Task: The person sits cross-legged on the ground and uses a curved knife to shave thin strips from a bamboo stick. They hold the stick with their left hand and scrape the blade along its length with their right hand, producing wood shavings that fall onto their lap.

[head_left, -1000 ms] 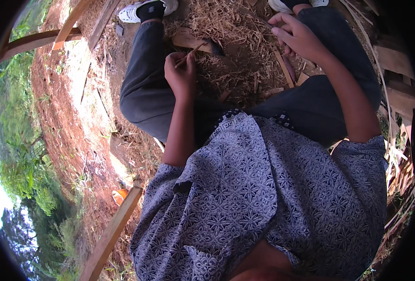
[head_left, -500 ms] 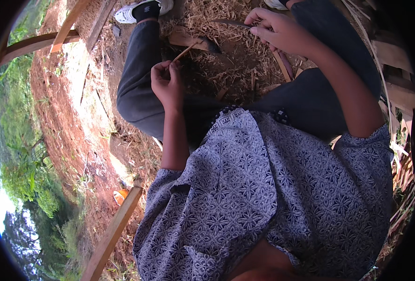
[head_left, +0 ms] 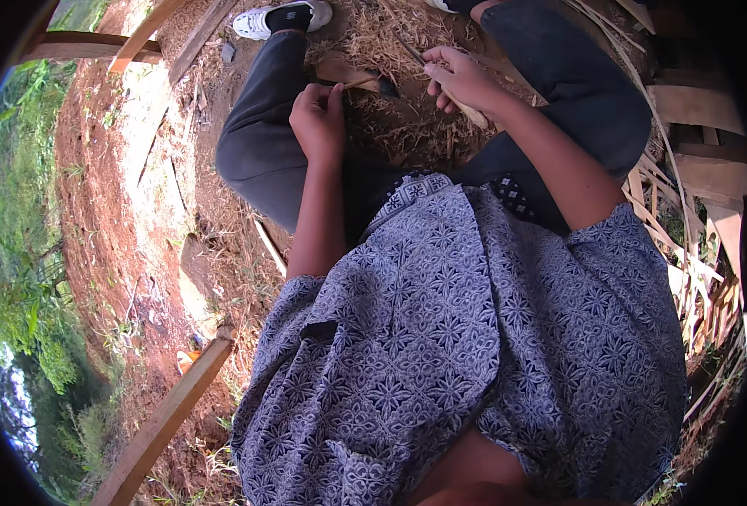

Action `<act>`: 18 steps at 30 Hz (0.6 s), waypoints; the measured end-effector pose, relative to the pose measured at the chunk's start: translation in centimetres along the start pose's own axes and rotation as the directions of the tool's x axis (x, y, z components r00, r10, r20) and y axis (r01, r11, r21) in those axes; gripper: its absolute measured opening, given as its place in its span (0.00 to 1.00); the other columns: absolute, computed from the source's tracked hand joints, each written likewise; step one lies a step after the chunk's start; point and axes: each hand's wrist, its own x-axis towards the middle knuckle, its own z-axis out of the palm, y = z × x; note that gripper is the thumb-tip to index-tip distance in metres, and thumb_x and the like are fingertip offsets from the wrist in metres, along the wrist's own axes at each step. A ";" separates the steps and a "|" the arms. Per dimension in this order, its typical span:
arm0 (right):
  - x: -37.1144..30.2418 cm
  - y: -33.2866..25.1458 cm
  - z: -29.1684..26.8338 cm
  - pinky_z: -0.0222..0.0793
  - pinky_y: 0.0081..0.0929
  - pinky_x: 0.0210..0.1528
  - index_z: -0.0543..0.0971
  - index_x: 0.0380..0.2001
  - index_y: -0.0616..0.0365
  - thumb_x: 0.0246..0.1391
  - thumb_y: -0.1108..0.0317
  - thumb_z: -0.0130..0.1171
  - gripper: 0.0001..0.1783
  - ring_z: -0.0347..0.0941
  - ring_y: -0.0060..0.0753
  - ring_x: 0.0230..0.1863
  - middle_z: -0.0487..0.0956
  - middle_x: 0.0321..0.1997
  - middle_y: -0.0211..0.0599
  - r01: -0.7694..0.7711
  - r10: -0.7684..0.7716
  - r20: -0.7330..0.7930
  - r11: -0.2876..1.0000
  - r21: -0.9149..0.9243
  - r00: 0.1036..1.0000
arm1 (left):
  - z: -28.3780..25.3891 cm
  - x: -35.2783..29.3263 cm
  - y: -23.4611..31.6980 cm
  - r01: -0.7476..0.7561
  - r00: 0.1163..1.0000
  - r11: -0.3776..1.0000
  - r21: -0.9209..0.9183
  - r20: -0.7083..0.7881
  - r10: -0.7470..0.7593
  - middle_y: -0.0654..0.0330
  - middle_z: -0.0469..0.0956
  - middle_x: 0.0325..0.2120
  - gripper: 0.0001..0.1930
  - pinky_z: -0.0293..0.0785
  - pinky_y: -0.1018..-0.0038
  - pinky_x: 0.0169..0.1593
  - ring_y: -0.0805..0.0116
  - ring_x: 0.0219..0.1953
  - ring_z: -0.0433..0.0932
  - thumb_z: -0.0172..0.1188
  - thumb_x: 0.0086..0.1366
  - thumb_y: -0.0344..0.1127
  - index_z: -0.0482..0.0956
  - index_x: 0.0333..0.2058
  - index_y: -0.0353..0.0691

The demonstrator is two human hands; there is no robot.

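Between my legs, my left hand is closed, its thumb and fingers pinching a thin wooden stick that points right. The stick's tip is over or against a wood block on the ground; I cannot tell if they touch. To the right, my right hand is wrapped round a knife. Its pale handle shows below the palm, and its narrow dark blade slants up and left, apart from the stick. A dark piece lies at the block's right end.
Wood shavings cover the soil around the block. Split strips and flat boards are heaped at the right. Timber posts stand at the left, before a reddish slope. A shoe is at the top.
My right hand has come left and down, and the knife has turned from nearly level to slanting. My left hand has risen slightly, with the stick lying flatter. The whole view has shifted a little.
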 end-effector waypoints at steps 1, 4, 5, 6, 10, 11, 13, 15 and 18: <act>-0.2 1.3 0.4 0.75 0.23 0.26 0.66 0.65 0.53 0.73 0.59 0.51 0.22 0.75 0.21 0.24 0.78 0.32 0.30 -0.042 0.043 -0.005 0.998 0.044 0.999 | 0.1 0.0 0.7 -0.036 0.999 0.998 0.055 0.016 0.035 0.57 0.84 0.26 0.09 0.76 0.75 0.37 0.75 0.29 0.82 0.71 0.65 0.33 0.81 0.30 0.35; -0.7 4.3 2.2 0.73 0.24 0.24 0.66 0.65 0.55 0.73 0.60 0.51 0.22 0.74 0.21 0.23 0.78 0.33 0.32 -0.112 0.109 0.028 0.978 0.176 0.994 | 0.0 -0.5 1.3 -0.036 0.999 0.998 0.061 0.020 0.035 0.57 0.84 0.25 0.08 0.78 0.73 0.36 0.72 0.29 0.84 0.68 0.66 0.33 0.81 0.32 0.36; -0.7 4.8 2.6 0.72 0.24 0.24 0.65 0.65 0.55 0.73 0.60 0.51 0.23 0.73 0.21 0.23 0.79 0.34 0.33 -0.141 0.137 0.042 0.979 0.148 0.990 | 0.0 -0.7 1.4 -0.019 1.000 0.999 0.036 0.018 0.019 0.57 0.84 0.25 0.07 0.78 0.73 0.36 0.72 0.29 0.84 0.67 0.67 0.33 0.81 0.32 0.36; -0.2 5.4 3.0 0.73 0.25 0.24 0.66 0.64 0.56 0.72 0.60 0.52 0.23 0.74 0.22 0.23 0.79 0.35 0.34 -0.138 0.131 0.061 0.982 0.131 0.989 | -0.1 -0.8 1.5 0.028 1.000 0.999 0.017 0.000 -0.028 0.56 0.84 0.25 0.07 0.78 0.71 0.36 0.68 0.28 0.84 0.68 0.66 0.33 0.81 0.33 0.36; 2.1 6.3 4.0 0.73 0.25 0.23 0.66 0.64 0.58 0.71 0.58 0.52 0.24 0.74 0.23 0.22 0.82 0.37 0.38 -0.137 0.122 0.134 0.984 0.110 0.983 | -0.8 -0.9 1.6 0.213 0.977 0.973 -0.085 0.017 -0.212 0.57 0.85 0.26 0.08 0.78 0.73 0.35 0.68 0.28 0.85 0.67 0.67 0.33 0.79 0.32 0.36; 2.7 6.1 4.2 0.73 0.25 0.23 0.66 0.63 0.58 0.71 0.58 0.51 0.24 0.74 0.23 0.21 0.82 0.37 0.38 -0.140 0.123 0.150 0.985 0.106 0.981 | -0.9 -0.8 1.2 0.250 0.968 0.957 -0.145 0.039 -0.247 0.58 0.85 0.26 0.08 0.78 0.75 0.35 0.70 0.28 0.85 0.66 0.68 0.33 0.79 0.32 0.35; 3.7 6.7 4.3 0.74 0.25 0.24 0.67 0.62 0.58 0.72 0.57 0.51 0.23 0.74 0.23 0.21 0.82 0.39 0.37 -0.134 0.117 0.167 0.987 0.088 0.979 | -1.0 -0.9 0.7 0.334 0.943 0.888 -0.315 0.118 -0.313 0.58 0.85 0.28 0.08 0.80 0.78 0.38 0.73 0.31 0.85 0.62 0.71 0.31 0.78 0.34 0.32; 4.4 7.9 4.0 0.75 0.26 0.24 0.68 0.62 0.58 0.71 0.57 0.51 0.23 0.75 0.23 0.22 0.83 0.39 0.37 -0.172 0.151 0.184 0.980 0.103 0.971 | -1.1 -1.3 0.6 0.418 0.907 0.781 -0.463 0.170 -0.385 0.56 0.85 0.30 0.07 0.82 0.77 0.40 0.72 0.32 0.85 0.60 0.72 0.30 0.77 0.36 0.31; 5.1 10.1 3.3 0.77 0.26 0.26 0.68 0.61 0.57 0.71 0.57 0.51 0.22 0.76 0.23 0.24 0.80 0.36 0.34 -0.227 0.203 0.184 0.967 0.119 0.962 | -1.5 -1.1 1.0 0.450 0.893 0.753 -0.480 0.236 -0.383 0.53 0.86 0.34 0.07 0.84 0.75 0.43 0.70 0.35 0.86 0.58 0.73 0.29 0.77 0.40 0.29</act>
